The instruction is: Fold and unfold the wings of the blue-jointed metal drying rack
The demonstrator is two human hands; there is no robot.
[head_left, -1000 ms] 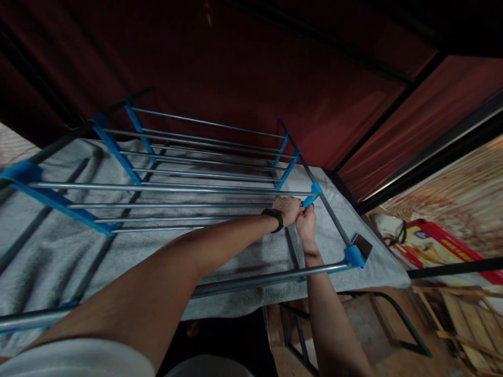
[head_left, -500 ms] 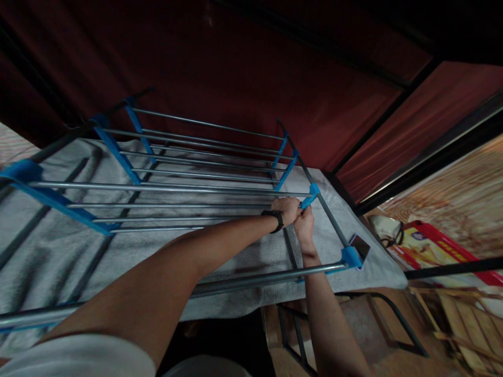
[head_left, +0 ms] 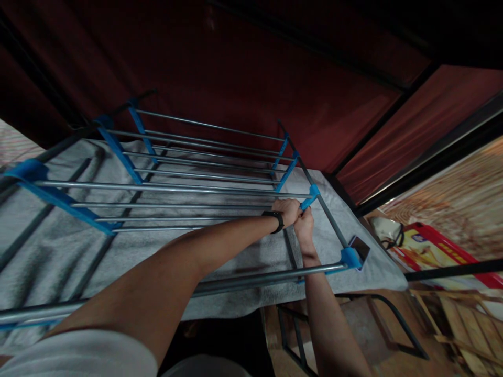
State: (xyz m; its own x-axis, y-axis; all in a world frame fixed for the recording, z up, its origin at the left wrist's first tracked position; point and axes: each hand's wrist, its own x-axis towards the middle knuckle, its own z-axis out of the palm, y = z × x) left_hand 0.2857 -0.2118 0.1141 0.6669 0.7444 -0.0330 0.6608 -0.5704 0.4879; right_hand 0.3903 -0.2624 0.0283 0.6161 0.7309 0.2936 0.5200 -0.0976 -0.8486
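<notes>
A rack of thin metal rods [head_left: 188,206] and blue plastic brackets lies across a grey cloth [head_left: 251,246] in front of me. My left hand [head_left: 288,210], with a black band on its wrist, is closed around rod ends on the right side, against a blue bracket [head_left: 309,200]. Just beside it, my right hand [head_left: 304,224] pinches the lower end of that same bracket. My fingers hide the joint between rods and bracket. A dark upright tube [head_left: 330,214] runs through the brackets on this side. My right forearm passes under the nearest metal rod [head_left: 267,277].
A phone [head_left: 359,250] rests on the cloth by the near right corner bracket [head_left: 349,259]. Dark red fabric [head_left: 236,63] hangs behind. To the right are a black frame bar [head_left: 451,269], a red-and-yellow box [head_left: 440,251], a folding chair [head_left: 377,319] and a wooden slatted piece [head_left: 467,319].
Both hands keep their grip at the same bracket with hardly any motion. The rack's left end appears shifted slightly to the right in view.
</notes>
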